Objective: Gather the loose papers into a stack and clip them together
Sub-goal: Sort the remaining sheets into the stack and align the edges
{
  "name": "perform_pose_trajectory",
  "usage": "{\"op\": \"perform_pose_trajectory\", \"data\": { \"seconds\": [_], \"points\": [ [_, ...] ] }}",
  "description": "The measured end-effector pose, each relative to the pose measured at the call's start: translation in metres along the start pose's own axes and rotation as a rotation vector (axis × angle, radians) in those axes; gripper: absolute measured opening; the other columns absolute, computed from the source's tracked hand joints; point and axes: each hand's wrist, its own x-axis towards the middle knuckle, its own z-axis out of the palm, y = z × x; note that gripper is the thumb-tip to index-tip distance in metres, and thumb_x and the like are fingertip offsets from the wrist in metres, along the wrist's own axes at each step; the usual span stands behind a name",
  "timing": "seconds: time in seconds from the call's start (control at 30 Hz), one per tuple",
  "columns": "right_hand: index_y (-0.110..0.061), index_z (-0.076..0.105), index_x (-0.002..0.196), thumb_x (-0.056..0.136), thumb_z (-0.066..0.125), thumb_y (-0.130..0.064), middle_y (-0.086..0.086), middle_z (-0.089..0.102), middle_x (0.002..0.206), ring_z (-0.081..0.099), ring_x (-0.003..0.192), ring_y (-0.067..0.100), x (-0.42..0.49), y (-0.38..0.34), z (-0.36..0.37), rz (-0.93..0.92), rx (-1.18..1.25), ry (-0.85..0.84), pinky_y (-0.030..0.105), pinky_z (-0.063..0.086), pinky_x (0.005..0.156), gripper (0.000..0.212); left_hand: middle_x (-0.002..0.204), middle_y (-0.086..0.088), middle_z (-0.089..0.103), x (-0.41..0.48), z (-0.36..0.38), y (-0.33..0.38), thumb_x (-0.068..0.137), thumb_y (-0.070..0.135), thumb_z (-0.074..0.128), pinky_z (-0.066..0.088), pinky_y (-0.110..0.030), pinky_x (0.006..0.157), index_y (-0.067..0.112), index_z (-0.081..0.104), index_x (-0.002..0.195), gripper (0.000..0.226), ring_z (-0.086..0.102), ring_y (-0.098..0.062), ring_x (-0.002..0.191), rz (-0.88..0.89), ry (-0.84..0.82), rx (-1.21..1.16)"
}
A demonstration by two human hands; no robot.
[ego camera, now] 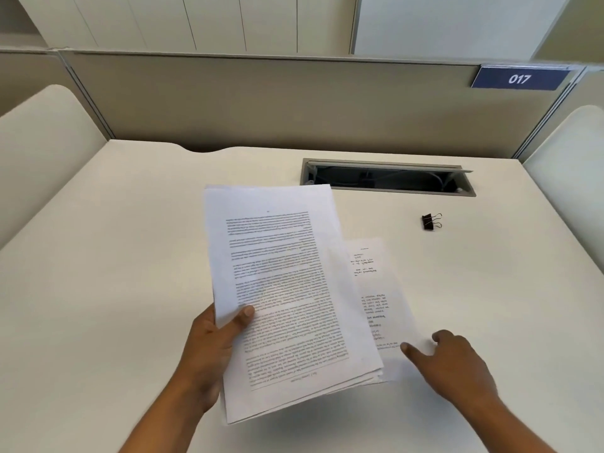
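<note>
My left hand (214,341) grips a stack of printed papers (284,289) by its left edge, thumb on top, holding it lifted and tilted above the white desk (98,289). One loose printed sheet (382,299) lies flat on the desk, partly hidden under the stack's right side. My right hand (457,361) rests at that sheet's near right corner, with its fingertips touching the paper and nothing held. A black binder clip (430,221) with silver handles sits on the desk, far right of the papers and apart from both hands.
A cable slot (389,178) with an open lid is set into the desk behind the papers. A beige divider panel (261,103) with a blue "017" sign (519,79) closes off the back. Pale side panels stand left and right.
</note>
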Motion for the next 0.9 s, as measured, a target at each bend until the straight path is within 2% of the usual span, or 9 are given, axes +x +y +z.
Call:
{"op": "perform_pose_trajectory", "data": {
  "seconds": [0.13, 0.23, 0.4, 0.57, 0.67, 0.73, 0.8, 0.9],
  "points": [
    [-0.016, 0.05, 0.118, 0.071, 0.06, -0.074, 0.005, 0.05, 0.122, 0.051, 0.118, 0.028, -0.01, -0.009, 0.011, 0.013, -0.151, 0.03, 0.039, 0.047, 0.079, 0.075, 0.108, -0.009, 0.08, -0.001, -0.009, -0.005, 0.092, 0.014, 0.066, 0.059, -0.047, 0.085, 0.013, 0.071, 0.114, 0.023, 0.077, -0.033, 0.093, -0.008, 0.017, -0.013],
    [-0.015, 0.047, 0.117, 0.072, 0.061, -0.072, 0.005, 0.049, 0.12, 0.051, 0.117, 0.026, -0.016, -0.015, 0.02, -0.013, -0.22, 0.056, 0.037, 0.048, 0.076, 0.074, 0.107, -0.009, 0.08, -0.001, -0.012, -0.009, 0.092, 0.013, 0.066, 0.059, -0.045, 0.084, 0.013, 0.072, 0.113, 0.022, 0.077, -0.032, 0.093, -0.008, 0.028, -0.019],
    [-0.017, 0.043, 0.118, 0.071, 0.07, -0.061, 0.004, 0.056, 0.117, 0.059, 0.111, 0.029, -0.015, -0.018, 0.026, 0.012, -0.046, 0.026, 0.038, 0.05, 0.08, 0.07, 0.107, -0.008, 0.08, -0.003, -0.014, -0.013, 0.093, 0.014, 0.065, 0.059, -0.046, 0.085, 0.014, 0.071, 0.113, 0.021, 0.077, -0.033, 0.094, -0.018, 0.042, -0.031],
    [-0.021, 0.048, 0.099, 0.067, 0.077, -0.053, -0.003, 0.064, 0.094, 0.065, 0.09, 0.026, -0.008, -0.015, 0.022, 0.06, 0.066, -0.057, 0.034, 0.048, 0.07, 0.054, 0.107, -0.008, 0.08, 0.0, -0.018, -0.015, 0.093, 0.015, 0.065, 0.059, -0.047, 0.085, 0.014, 0.071, 0.115, 0.022, 0.076, -0.034, 0.096, -0.019, 0.046, -0.027],
    [-0.017, 0.066, 0.083, 0.071, 0.079, -0.036, -0.002, 0.071, 0.067, 0.066, 0.064, 0.023, 0.0, -0.008, 0.016, 0.107, 0.289, -0.1, 0.03, 0.051, 0.063, 0.026, 0.108, -0.008, 0.08, 0.001, -0.019, -0.016, 0.094, 0.016, 0.065, 0.059, -0.049, 0.087, 0.015, 0.07, 0.116, 0.023, 0.076, -0.034, 0.096, -0.023, 0.054, -0.022],
    [-0.009, 0.069, 0.078, 0.079, 0.075, -0.025, 0.003, 0.066, 0.051, 0.057, 0.047, 0.023, 0.001, -0.002, 0.01, 0.127, 0.479, -0.14, 0.027, 0.044, 0.052, 0.017, 0.109, -0.008, 0.079, 0.002, -0.021, -0.017, 0.094, 0.017, 0.065, 0.058, -0.051, 0.089, 0.015, 0.07, 0.117, 0.024, 0.076, -0.034, 0.097, -0.025, 0.059, -0.019],
    [-0.001, 0.067, 0.085, 0.088, 0.069, -0.017, 0.012, 0.065, 0.057, 0.054, 0.048, 0.024, 0.0, 0.002, 0.003, 0.192, 0.691, -0.193, 0.025, 0.039, 0.047, 0.017, 0.109, -0.008, 0.079, 0.004, -0.023, -0.018, 0.094, 0.017, 0.065, 0.058, -0.05, 0.088, 0.015, 0.07, 0.117, 0.024, 0.076, -0.034, 0.097, -0.028, 0.064, -0.02],
    [-0.005, 0.065, 0.096, 0.094, 0.062, -0.011, 0.014, 0.068, 0.075, 0.059, 0.054, 0.019, -0.003, 0.009, -0.009, 0.277, 0.937, -0.207, 0.021, 0.042, 0.043, 0.007, 0.109, -0.008, 0.079, 0.006, -0.023, -0.019, 0.094, 0.016, 0.065, 0.058, -0.052, 0.09, 0.015, 0.07, 0.118, 0.024, 0.075, -0.035, 0.099, -0.034, 0.069, -0.018]
  ]
}}
